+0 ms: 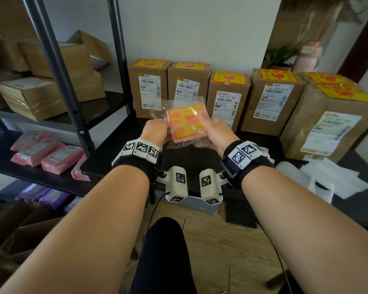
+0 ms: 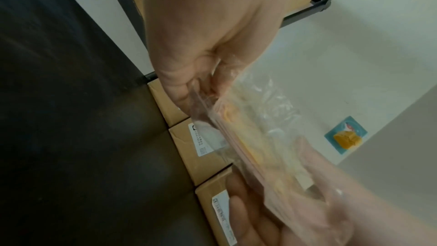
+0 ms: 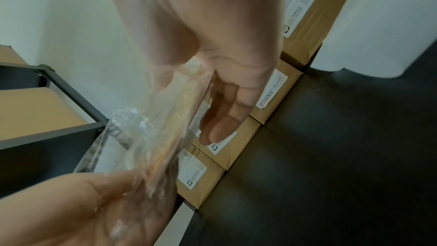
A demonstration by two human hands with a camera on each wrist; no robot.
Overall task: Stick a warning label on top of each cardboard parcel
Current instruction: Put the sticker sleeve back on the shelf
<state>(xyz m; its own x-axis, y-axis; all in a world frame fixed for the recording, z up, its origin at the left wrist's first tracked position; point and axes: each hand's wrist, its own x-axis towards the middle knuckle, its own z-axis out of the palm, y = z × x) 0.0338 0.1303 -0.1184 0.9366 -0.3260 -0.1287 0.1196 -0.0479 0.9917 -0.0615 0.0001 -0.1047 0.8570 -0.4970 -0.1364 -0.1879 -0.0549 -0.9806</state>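
Both hands hold a clear plastic bag with a stack of yellow-and-red warning labels inside, above the dark table. My left hand grips the bag's left edge. My right hand grips its right side, thumb on top of the stack. In the left wrist view the left hand pinches the bag; in the right wrist view the right hand holds the bag with fingers below. Several cardboard parcels stand along the wall, each with a yellow warning label on top.
The black table carries white foam sheets at the right. A dark metal shelf rack at the left holds taped cartons and pink mailers. A plant and a pink bottle stand behind the parcels.
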